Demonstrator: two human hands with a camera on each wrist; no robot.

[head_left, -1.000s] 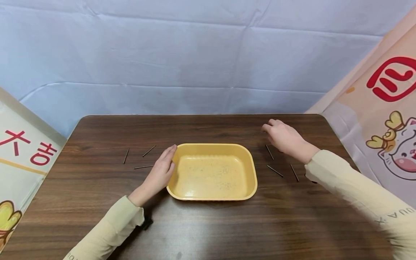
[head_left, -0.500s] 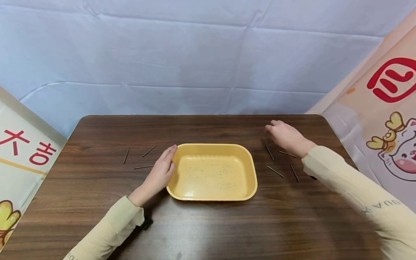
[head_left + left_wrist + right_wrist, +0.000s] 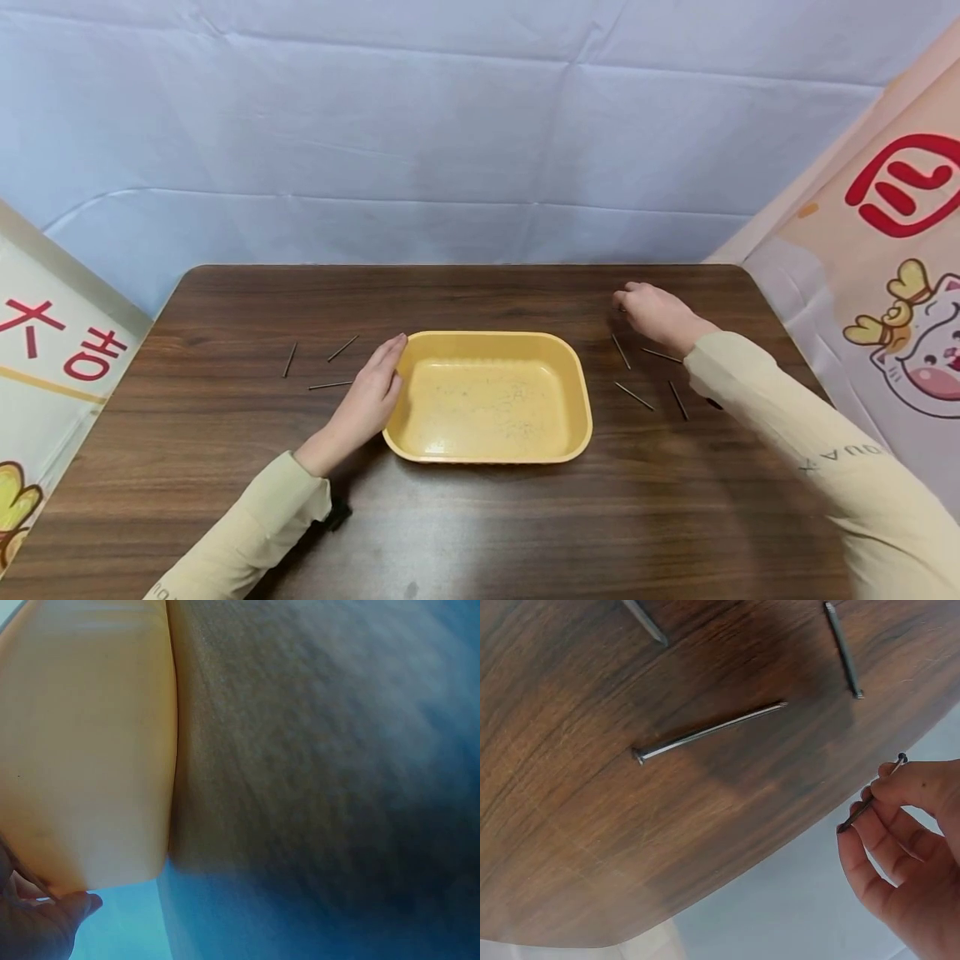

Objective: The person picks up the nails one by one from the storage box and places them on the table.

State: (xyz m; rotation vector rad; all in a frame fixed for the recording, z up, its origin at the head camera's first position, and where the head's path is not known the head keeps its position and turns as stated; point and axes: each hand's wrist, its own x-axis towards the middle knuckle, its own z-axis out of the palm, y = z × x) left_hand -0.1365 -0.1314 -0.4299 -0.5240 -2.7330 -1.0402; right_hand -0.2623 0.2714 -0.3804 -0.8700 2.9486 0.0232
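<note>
A yellow plastic basin (image 3: pixel 487 457) stands on the brown table (image 3: pixel 480 533). My left hand (image 3: pixel 367 396) holds its left rim near the far corner, with the thumb over the edge; in the left wrist view, fingertips (image 3: pixel 86 904) touch the outer wall. Towards the table's far right, my right hand (image 3: pixel 652 312) pinches a nail (image 3: pixel 855 815) between thumb and fingers, head end pointing up in the right wrist view. Several loose nails lie right of the basin, among them one nail (image 3: pixel 634 396) close to its side.
Left of the basin lie three more nails, one nail (image 3: pixel 290 360) outermost. A pale cloth (image 3: pixel 480 133) hangs behind the table's far edge. Printed banners (image 3: pixel 900 333) stand along both sides. A dark object (image 3: pixel 339 514) sits beneath the left cuff.
My right hand has drawn slightly back and right, its fingers closing together on the nail. The left hand and the basin have stayed in place.
</note>
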